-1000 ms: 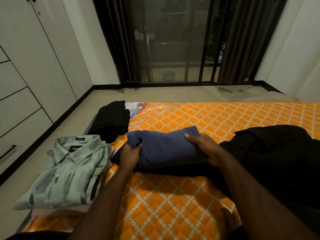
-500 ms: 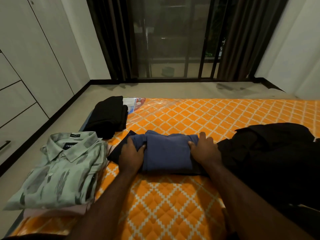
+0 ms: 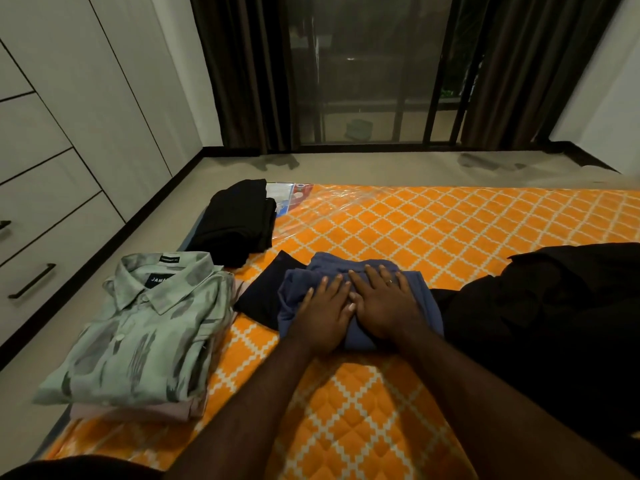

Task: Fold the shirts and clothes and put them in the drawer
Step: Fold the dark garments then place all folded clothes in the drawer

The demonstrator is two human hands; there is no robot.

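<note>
Orange mattress (image 3: 381, 427), left hand (image 3: 323, 315), right hand (image 3: 386, 304) flat on blue shirt (image 3: 420, 296)

Both forearms come in bare, with no sleeve or cuff showing on either one. The left hand (image 3: 323, 315) wears nothing on its fingers or wrist. The right hand (image 3: 388, 306) carries one thin, pale metal ring (image 3: 391, 281) on a finger (the ring finger, as far as I can tell). No watch, bracelet or glove on either wrist.
</note>
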